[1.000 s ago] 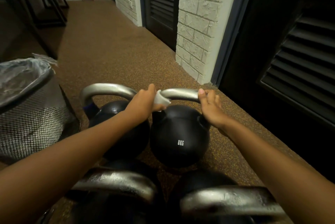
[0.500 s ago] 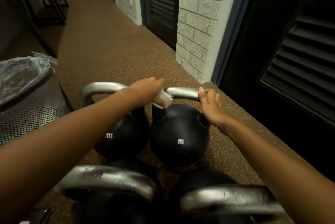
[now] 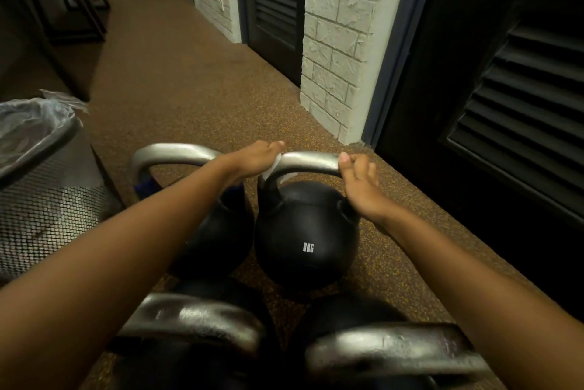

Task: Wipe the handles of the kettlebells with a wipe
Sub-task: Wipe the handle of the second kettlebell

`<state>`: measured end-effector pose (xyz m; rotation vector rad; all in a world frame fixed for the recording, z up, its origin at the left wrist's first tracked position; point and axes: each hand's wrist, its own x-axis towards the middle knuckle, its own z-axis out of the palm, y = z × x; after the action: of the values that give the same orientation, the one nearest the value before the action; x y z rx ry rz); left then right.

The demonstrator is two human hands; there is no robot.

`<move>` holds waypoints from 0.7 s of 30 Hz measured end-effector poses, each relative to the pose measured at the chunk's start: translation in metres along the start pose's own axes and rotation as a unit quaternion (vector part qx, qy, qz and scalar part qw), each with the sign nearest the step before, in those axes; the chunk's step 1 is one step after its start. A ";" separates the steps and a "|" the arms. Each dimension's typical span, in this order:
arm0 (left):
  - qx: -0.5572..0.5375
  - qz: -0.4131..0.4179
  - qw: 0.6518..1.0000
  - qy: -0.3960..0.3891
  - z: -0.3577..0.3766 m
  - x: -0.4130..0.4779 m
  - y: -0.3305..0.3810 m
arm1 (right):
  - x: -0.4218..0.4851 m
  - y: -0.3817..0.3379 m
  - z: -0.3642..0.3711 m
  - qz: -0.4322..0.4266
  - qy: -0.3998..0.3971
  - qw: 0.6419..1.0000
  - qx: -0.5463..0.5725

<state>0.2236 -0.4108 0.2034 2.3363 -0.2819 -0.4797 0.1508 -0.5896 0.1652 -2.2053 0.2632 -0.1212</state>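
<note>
A black 8KG kettlebell [image 3: 305, 238] stands on the floor with a silver handle [image 3: 311, 162]. My left hand [image 3: 256, 157] grips a white wipe [image 3: 274, 168] round the handle's left bend. My right hand [image 3: 358, 181] holds the right end of the same handle, thumb on top. A second black kettlebell [image 3: 221, 231] with a silver handle [image 3: 170, 152] stands just left, partly hidden by my left forearm. Two more kettlebell handles, one at lower left [image 3: 192, 320] and one at lower right [image 3: 395, 351], lie close to me at the bottom.
A mesh waste bin [image 3: 47, 206] lined with a plastic bag stands at the left. Brown speckled flooring [image 3: 189, 80] stretches ahead. A stone-faced pillar [image 3: 338, 42] and dark louvred doors [image 3: 521, 89] line the right side. Dark furniture stands at the far left.
My left hand with the wipe has slid from the handle's top down onto its left bend. My right hand has kept its hold. The view has shifted slightly.
</note>
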 end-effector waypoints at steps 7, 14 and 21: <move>-0.029 -0.017 0.996 0.077 0.016 0.008 -0.005 | 0.001 0.001 0.001 0.001 0.002 1.000 0.009; -0.017 0.029 0.996 0.080 0.018 0.008 -0.001 | 0.003 0.002 0.002 -0.001 0.003 1.000 0.013; 0.122 0.015 0.989 0.079 0.019 0.005 0.024 | 0.002 0.002 0.002 -0.003 -0.004 1.000 0.020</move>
<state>0.2187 -0.4409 0.2065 2.5869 -0.3142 -0.2553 0.1532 -0.5893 0.1622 -2.1660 0.2476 -0.1190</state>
